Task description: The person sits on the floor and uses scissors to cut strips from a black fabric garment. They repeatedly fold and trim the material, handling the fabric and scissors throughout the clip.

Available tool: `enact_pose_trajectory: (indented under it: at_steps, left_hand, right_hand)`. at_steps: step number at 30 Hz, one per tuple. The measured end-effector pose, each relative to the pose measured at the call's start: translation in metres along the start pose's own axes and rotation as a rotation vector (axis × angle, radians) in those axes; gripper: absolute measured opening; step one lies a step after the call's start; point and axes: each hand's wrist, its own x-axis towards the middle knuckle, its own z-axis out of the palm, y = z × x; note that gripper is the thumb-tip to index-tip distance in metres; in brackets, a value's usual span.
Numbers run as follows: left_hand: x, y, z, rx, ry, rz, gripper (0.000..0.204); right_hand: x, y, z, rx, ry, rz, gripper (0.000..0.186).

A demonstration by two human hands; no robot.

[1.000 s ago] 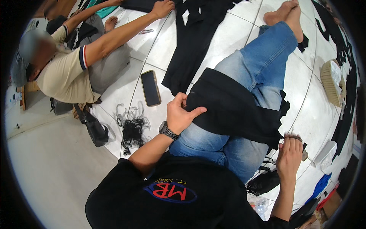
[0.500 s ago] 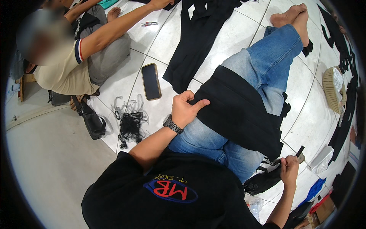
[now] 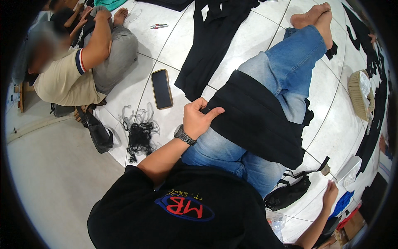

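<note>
A flat piece of black cloth (image 3: 255,120) lies across my outstretched legs in blue jeans. My left hand (image 3: 199,116), with a dark watch at the wrist, grips its left edge, thumb on top and fingers bent under it. My right hand (image 3: 329,193) is off the cloth, low at the right, fingers drawn together; whether anything small is in them I cannot make out. Beside it are a white plastic bag (image 3: 349,171), a blue cloth (image 3: 343,203) and a black pouch with straps (image 3: 288,194). Left of my left hand lie a phone (image 3: 161,89) and tangled black thread trimmings (image 3: 139,137).
A co-worker (image 3: 66,83) sits at the upper left, with another person behind. Thread snips (image 3: 158,26), long black cloth pieces (image 3: 203,50) and a basket (image 3: 358,93) lie on the tiled floor (image 3: 323,137). A black bag (image 3: 99,137) rests at the left.
My right hand has moved down and right, away from the black cloth and past the pouch's strap. My left hand still grips the cloth. The co-worker's outstretched arm has drawn back.
</note>
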Motion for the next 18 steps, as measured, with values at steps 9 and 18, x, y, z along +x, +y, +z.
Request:
enact_pose_trajectory:
  at_steps: [9, 18]
  left_hand:
    - [0.013, 0.062, -0.020, 0.241, 0.240, 0.510, 0.036]
    - [-0.009, 0.155, 0.028, 0.023, -0.315, 0.713, 0.043]
  right_hand:
    - [0.010, 0.024, -0.038, 1.009, 0.537, 0.450, 0.048]
    - [-0.046, -0.391, -0.063, 2.178, -0.517, -0.326, 0.083]
